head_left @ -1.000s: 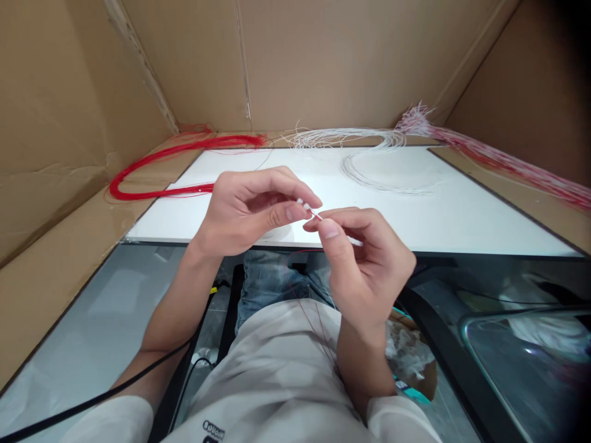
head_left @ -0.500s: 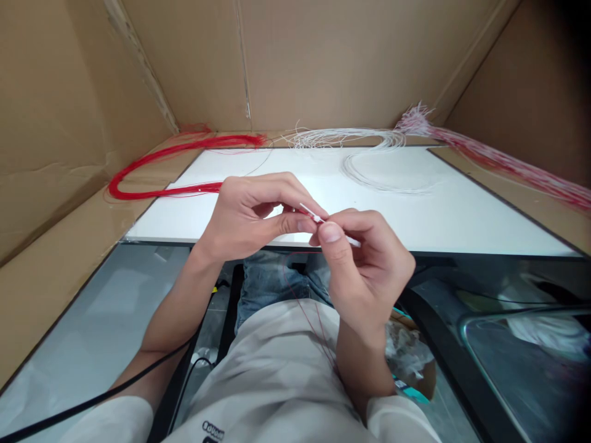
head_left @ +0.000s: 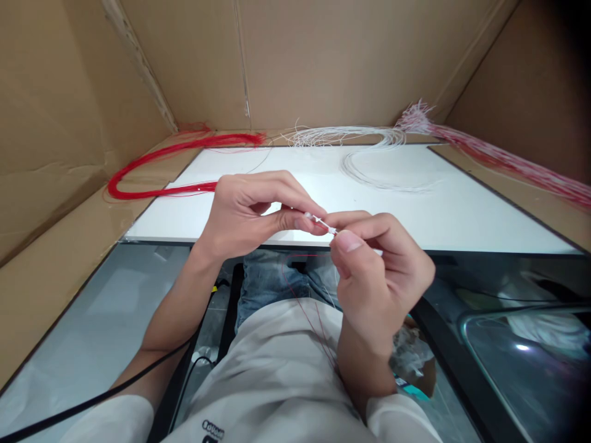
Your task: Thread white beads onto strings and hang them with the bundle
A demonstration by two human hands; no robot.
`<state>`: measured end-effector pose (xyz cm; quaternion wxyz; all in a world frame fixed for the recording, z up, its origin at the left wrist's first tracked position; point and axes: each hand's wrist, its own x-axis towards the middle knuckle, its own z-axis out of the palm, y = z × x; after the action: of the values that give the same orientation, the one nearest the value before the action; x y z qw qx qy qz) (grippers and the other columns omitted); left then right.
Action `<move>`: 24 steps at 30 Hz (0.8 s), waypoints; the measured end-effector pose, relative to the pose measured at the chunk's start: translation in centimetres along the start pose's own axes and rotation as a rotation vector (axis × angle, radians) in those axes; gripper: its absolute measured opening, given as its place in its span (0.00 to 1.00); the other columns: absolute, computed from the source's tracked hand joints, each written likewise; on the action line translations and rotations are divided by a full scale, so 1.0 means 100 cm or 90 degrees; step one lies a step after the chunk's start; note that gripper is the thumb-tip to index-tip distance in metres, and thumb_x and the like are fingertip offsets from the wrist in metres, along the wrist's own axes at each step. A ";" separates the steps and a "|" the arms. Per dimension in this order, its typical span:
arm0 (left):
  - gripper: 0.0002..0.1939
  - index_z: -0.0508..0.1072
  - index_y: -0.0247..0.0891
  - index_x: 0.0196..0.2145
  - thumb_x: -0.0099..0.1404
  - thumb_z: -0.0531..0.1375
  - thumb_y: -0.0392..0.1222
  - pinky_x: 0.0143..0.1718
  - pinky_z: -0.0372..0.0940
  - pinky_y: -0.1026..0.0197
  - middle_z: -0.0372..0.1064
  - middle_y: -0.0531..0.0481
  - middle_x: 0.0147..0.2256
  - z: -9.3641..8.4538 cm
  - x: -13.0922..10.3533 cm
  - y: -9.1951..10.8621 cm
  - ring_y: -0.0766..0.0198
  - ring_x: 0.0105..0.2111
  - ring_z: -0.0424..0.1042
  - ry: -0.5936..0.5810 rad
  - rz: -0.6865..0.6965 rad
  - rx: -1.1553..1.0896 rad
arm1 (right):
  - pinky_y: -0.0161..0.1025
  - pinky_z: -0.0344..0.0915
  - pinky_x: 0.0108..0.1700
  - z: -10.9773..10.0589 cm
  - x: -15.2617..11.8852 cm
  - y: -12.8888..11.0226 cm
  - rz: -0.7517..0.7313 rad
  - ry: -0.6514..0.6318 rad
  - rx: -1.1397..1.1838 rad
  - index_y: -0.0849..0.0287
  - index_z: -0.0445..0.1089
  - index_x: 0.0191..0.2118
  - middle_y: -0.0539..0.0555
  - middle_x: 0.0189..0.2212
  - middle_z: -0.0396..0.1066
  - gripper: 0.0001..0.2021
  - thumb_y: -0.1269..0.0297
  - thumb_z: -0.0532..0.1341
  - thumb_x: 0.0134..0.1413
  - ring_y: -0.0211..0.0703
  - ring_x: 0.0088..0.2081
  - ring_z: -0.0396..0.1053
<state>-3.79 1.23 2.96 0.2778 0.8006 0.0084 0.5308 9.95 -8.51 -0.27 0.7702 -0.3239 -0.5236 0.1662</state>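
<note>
Two bare hands work close together above the near edge of the white counter (head_left: 484, 224), a thin strand (head_left: 321, 222) running between their fingers. The step in hand looks like fine handling of this strand, with a small white piece (head_left: 332, 231) on it just beside the right thumb. The next move seems to call for a light, steady pinch on both sides, since such tiny parts could easily slip.

The left hand (head_left: 265, 212) holds its forefinger stretched across and its thumb below, the two fingers pinching one end of the strand. The right hand (head_left: 376, 271) sets its thumb against its forefinger to grip the other end, the remaining fingers curled inward. Both forearms slant up from below. Beyond them lie a red bundle (head_left: 115, 175) and a white coil (head_left: 323, 136).
</note>
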 end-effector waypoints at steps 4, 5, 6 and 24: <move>0.05 0.85 0.45 0.37 0.63 0.73 0.38 0.33 0.76 0.66 0.82 0.53 0.32 -0.001 -0.001 0.000 0.68 0.32 0.81 -0.011 -0.006 -0.002 | 0.37 0.64 0.24 -0.001 0.000 0.000 0.017 -0.012 0.000 0.55 0.73 0.29 0.50 0.32 0.81 0.10 0.74 0.63 0.60 0.37 0.24 0.69; 0.05 0.85 0.46 0.37 0.63 0.73 0.38 0.33 0.75 0.66 0.82 0.53 0.32 -0.001 -0.001 0.000 0.68 0.32 0.81 -0.013 -0.006 -0.002 | 0.37 0.64 0.24 -0.002 0.000 0.001 0.020 -0.018 0.002 0.55 0.73 0.29 0.50 0.32 0.80 0.10 0.74 0.63 0.60 0.37 0.24 0.69; 0.05 0.85 0.45 0.37 0.64 0.73 0.38 0.33 0.75 0.66 0.82 0.53 0.32 -0.001 -0.001 0.000 0.68 0.32 0.80 -0.013 -0.001 -0.004 | 0.37 0.64 0.24 -0.002 0.000 0.001 0.020 -0.022 0.005 0.55 0.72 0.29 0.50 0.32 0.80 0.10 0.75 0.63 0.61 0.37 0.24 0.69; 0.06 0.86 0.48 0.37 0.69 0.68 0.46 0.33 0.72 0.65 0.81 0.51 0.32 -0.014 0.000 0.009 0.67 0.31 0.79 -0.103 0.045 0.168 | 0.37 0.57 0.24 -0.013 0.006 0.006 0.023 -0.090 -0.047 0.55 0.70 0.24 0.47 0.28 0.79 0.11 0.75 0.63 0.56 0.40 0.30 0.73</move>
<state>-5.22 1.08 3.77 0.1506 0.8702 0.0274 0.4683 11.38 -8.16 -0.54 0.7156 -0.3492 -0.5766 0.1831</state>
